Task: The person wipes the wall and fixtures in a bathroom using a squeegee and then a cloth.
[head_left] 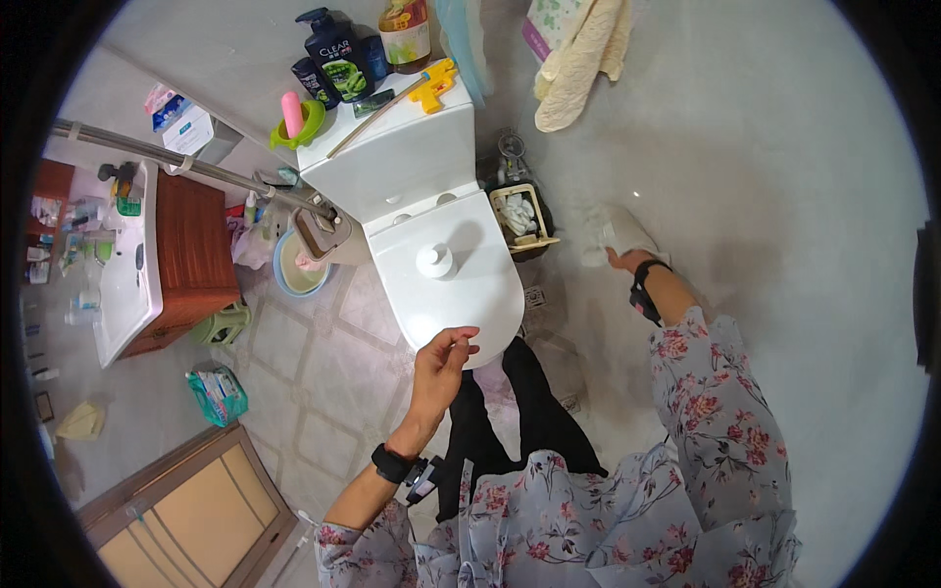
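My left hand hovers over the front edge of the closed white toilet lid, fingers loosely curled, nothing visible in it. On the lid stands a small white pump-top or capped bottle, beyond the left fingertips and not touched. Out to the right, my right hand is at a whitish roll or bundle by the grey wall. Part of that bundle is hidden by the hand, so its grip is unclear. Each wrist wears a black strap with a small device.
A waste bin holding white tissue stands right of the toilet. The tank top bears shampoo bottles, a yellow toy gun and a green dish. At left are a washbasin cabinet, a metal rail and a basin.
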The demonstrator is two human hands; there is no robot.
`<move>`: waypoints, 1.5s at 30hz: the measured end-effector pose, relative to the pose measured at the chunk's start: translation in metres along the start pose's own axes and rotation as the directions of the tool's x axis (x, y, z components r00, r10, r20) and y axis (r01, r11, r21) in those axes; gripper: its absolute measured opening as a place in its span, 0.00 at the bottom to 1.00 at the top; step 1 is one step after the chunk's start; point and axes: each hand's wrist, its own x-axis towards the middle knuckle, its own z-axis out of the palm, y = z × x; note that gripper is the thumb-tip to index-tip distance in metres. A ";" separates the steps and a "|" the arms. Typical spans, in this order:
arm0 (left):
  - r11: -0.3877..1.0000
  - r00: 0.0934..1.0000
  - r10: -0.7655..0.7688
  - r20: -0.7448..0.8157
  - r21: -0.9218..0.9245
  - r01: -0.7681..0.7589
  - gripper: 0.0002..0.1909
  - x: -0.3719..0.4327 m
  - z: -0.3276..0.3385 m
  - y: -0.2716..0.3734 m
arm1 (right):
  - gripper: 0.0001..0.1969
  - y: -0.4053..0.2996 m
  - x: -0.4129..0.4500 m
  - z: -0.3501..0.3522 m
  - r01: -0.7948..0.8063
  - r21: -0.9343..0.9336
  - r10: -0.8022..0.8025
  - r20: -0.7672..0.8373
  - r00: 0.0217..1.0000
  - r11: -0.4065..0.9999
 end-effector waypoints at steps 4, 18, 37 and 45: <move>0.998 0.993 0.025 0.117 0.052 -0.032 0.11 -0.019 -0.020 0.003 | 0.29 -0.014 -0.090 0.021 -0.052 0.038 0.049 0.076 0.996 0.998; 0.967 0.714 -0.033 0.699 0.202 -0.153 0.12 -0.084 0.034 -0.003 | 0.29 -0.070 -0.305 -0.010 -0.424 0.727 0.495 0.134 0.859 0.539; 0.981 0.568 -0.058 0.821 0.154 -0.121 0.14 -0.139 0.031 -0.012 | 0.19 -0.033 -0.429 -0.104 0.521 0.846 0.992 0.122 0.013 -0.111; 0.959 0.541 -0.135 0.830 0.246 -0.139 0.14 -0.152 0.024 -0.001 | 0.18 -0.017 -0.422 -0.113 0.527 0.829 0.969 0.243 -0.035 -0.188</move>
